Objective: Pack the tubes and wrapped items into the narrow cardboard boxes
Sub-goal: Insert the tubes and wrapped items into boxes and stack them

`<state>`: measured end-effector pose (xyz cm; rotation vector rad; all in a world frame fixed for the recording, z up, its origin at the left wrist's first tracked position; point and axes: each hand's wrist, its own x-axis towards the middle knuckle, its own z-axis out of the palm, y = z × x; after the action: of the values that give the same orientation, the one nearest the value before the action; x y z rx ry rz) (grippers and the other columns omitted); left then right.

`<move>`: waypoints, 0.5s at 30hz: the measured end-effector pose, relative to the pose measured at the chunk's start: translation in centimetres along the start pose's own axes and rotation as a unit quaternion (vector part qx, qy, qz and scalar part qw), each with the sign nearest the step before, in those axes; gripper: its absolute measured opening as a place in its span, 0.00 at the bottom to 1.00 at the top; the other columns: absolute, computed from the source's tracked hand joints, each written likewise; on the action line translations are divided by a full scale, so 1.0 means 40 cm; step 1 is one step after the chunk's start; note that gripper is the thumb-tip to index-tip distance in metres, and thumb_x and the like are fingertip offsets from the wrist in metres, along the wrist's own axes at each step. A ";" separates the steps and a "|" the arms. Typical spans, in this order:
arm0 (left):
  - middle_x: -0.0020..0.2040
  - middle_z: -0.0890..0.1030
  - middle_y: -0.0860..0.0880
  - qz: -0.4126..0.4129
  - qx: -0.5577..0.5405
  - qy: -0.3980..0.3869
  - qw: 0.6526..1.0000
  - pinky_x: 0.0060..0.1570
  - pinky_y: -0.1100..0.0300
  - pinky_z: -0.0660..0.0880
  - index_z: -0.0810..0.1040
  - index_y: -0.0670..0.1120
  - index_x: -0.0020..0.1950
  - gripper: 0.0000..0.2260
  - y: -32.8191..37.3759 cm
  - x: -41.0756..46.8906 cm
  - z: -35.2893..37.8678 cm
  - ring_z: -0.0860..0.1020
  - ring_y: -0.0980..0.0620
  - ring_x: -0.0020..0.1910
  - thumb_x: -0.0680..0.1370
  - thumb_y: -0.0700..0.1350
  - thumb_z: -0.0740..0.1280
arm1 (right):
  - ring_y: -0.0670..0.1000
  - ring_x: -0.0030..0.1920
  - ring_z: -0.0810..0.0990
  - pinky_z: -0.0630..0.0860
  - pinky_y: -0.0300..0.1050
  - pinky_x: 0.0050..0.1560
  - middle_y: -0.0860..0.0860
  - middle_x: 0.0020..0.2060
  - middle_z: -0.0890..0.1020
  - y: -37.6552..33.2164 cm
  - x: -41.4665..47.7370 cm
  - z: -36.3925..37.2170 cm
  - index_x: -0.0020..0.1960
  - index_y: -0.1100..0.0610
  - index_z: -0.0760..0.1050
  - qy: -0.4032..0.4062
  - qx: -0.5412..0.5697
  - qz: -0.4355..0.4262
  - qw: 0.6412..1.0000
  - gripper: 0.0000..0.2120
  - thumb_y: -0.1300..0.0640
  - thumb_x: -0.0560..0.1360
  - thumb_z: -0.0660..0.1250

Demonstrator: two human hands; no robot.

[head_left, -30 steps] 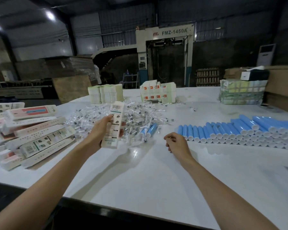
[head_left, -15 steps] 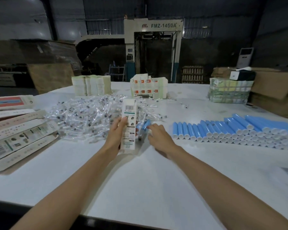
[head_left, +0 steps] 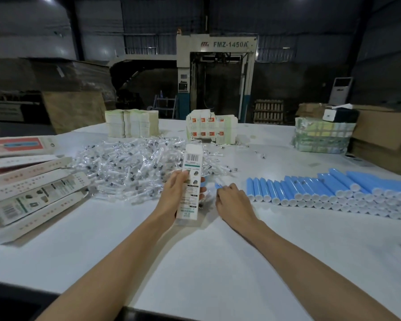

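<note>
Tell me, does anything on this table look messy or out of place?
A few wrapped items lie strewn on the table, apart from the big heap. The narrow boxes at the left lie fanned askew. The blue tubes sit in tidy rows.

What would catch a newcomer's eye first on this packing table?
Probably the narrow white box that the left hand holds upright at the centre of the table, with the right hand close beside it. Next come the rows of blue tubes lying on the right, and the big heap of clear wrapped items behind the box, towards the left.
</note>
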<state>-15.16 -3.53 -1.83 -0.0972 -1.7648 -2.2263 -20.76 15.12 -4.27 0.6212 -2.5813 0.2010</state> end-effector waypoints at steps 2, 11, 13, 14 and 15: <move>0.58 0.88 0.40 0.002 -0.010 -0.010 1.000 0.43 0.50 0.86 0.74 0.42 0.69 0.14 0.000 -0.002 0.003 0.88 0.36 0.52 0.88 0.50 0.62 | 0.56 0.59 0.75 0.67 0.49 0.46 0.53 0.56 0.78 0.018 -0.017 -0.018 0.60 0.57 0.75 0.020 -0.025 0.029 0.999 0.10 0.59 0.84 0.58; 0.62 0.85 0.34 -0.024 -0.054 -0.058 0.997 0.52 0.40 0.85 0.72 0.38 0.71 0.15 -0.004 -0.021 0.028 0.86 0.29 0.56 0.88 0.46 0.63 | 0.58 0.62 0.77 0.71 0.48 0.51 0.57 0.60 0.80 0.029 -0.022 -0.020 0.62 0.60 0.75 -0.054 -0.071 0.092 0.992 0.10 0.66 0.81 0.63; 0.62 0.85 0.35 -0.035 -0.062 -0.068 0.995 0.55 0.35 0.84 0.74 0.39 0.71 0.14 0.000 -0.025 0.033 0.86 0.29 0.57 0.88 0.46 0.64 | 0.58 0.62 0.77 0.73 0.49 0.54 0.57 0.60 0.79 0.038 -0.021 -0.031 0.63 0.61 0.74 -0.031 -0.052 0.113 0.992 0.13 0.67 0.79 0.64; 0.62 0.85 0.35 -0.045 -0.062 -0.071 0.994 0.56 0.33 0.83 0.75 0.39 0.71 0.14 0.002 -0.025 0.036 0.85 0.30 0.57 0.88 0.45 0.64 | 0.58 0.60 0.77 0.73 0.49 0.52 0.58 0.59 0.79 0.048 -0.015 -0.048 0.64 0.62 0.73 -0.006 -0.026 0.133 0.991 0.14 0.67 0.79 0.65; 0.62 0.86 0.36 -0.056 -0.062 -0.077 0.994 0.56 0.33 0.83 0.75 0.40 0.71 0.14 0.003 -0.027 0.039 0.86 0.30 0.58 0.87 0.45 0.65 | 0.58 0.58 0.77 0.72 0.49 0.48 0.57 0.58 0.79 0.064 -0.008 -0.070 0.64 0.62 0.73 0.026 0.008 0.153 0.988 0.14 0.67 0.79 0.66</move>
<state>-14.28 -1.87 -1.58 -0.2064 -1.7463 -2.4674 -20.54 18.21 -2.06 0.2160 -2.6140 0.3326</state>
